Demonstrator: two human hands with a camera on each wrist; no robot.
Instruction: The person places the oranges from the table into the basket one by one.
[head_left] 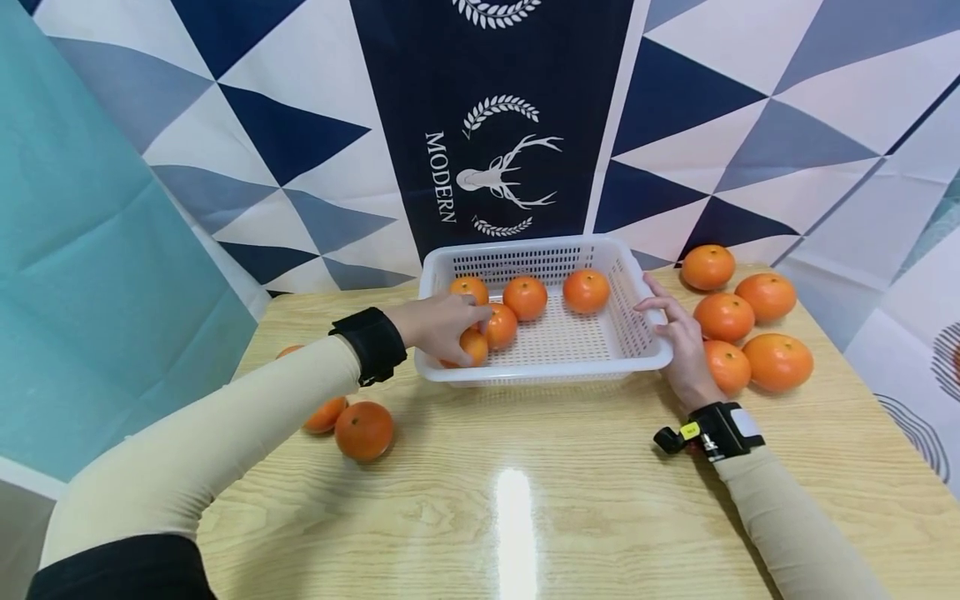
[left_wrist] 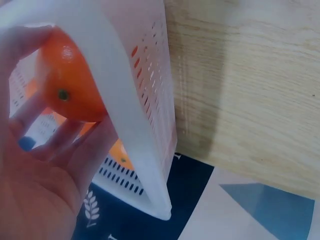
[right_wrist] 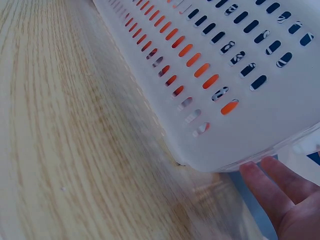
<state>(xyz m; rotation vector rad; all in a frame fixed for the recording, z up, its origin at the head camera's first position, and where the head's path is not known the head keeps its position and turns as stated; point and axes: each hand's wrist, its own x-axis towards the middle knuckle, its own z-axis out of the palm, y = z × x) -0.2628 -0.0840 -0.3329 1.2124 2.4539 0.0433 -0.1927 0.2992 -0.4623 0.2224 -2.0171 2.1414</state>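
Note:
A white perforated plastic basket [head_left: 547,375] stands near the back of the wooden table with several oranges inside. At its left end my left hand [head_left: 444,327] reaches over the rim and holds an orange [left_wrist: 70,82] between thumb and fingers. That orange is inside the basket, close against its wall. Beside it sit another orange [head_left: 501,325] and one more [head_left: 469,288], partly covered by the fingers. Farther right in the basket are two oranges, the nearer one [head_left: 525,297] and the rightmost [head_left: 587,291]. My right hand [head_left: 681,346] grips the basket's right rim, fingertips [right_wrist: 252,172] against the outer end wall.
Right of the basket, several loose oranges [head_left: 723,317] are grouped on the table [head_left: 600,500]. More oranges, including one in front [head_left: 364,431], lie at the left, partly hidden under my left forearm. A patterned cloth [head_left: 300,150] hangs behind the table.

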